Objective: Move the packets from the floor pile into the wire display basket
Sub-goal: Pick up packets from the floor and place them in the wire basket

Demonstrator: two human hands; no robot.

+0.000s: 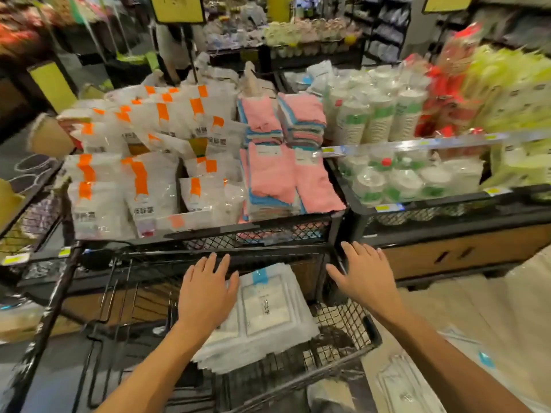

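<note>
A stack of flat white packets (268, 311) with a blue tag lies in the black wire display basket (343, 350) low in front of me. My left hand (205, 293) hovers flat over the stack's left side, fingers spread, holding nothing. Fingers apart and empty as well, my right hand (363, 278) is to the right of the stack, over the basket's right rim. More white packets (408, 386) lie on the floor at the lower right, beside the basket.
Behind the basket stands a raised mesh bin (268, 231) with white-and-orange bags (143, 162) and pink cloths (286, 174). To the right a shelf unit (447, 216) holds paper cups and bowls. A black cart frame (53, 296) stands on the left.
</note>
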